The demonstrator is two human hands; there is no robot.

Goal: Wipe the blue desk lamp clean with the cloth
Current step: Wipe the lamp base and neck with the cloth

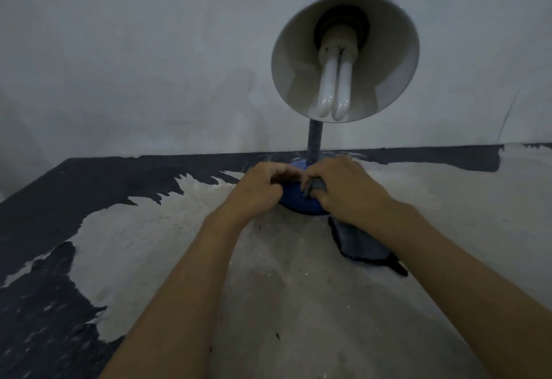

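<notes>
A pale grey plaster wall (134, 50) fills the upper half of the view and meets a worn counter (283, 289) whose dark paint has peeled away over most of its middle, leaving bare chalky grey with ragged dark patches along the left side and the back edge.

The blue desk lamp (313, 145) stands on the counter close to the wall, a little right of centre. Its wide cone shade (286, 59), blue outside and off-white inside, tilts toward the camera, showing a white folded-tube bulb (333, 88) hanging from a dark socket. A ribbed blue-grey neck rises upright from the round, domed blue base (294, 198).

Two bare forearms reach in from the bottom edge and meet at the base. The left hand (257, 189) rests on the base's left side with its fingers (283, 174) curled over the top, clenched against the dome. The right hand (343, 187) covers the right side of the base, its fingers (310, 177) bunched tight around a fold of the dark grey cloth (358, 244) and pressing it onto the blue surface. The rest of the cloth trails under the right wrist and lies flat on the counter just in front of the base, ending in a dark pointed corner.
</notes>
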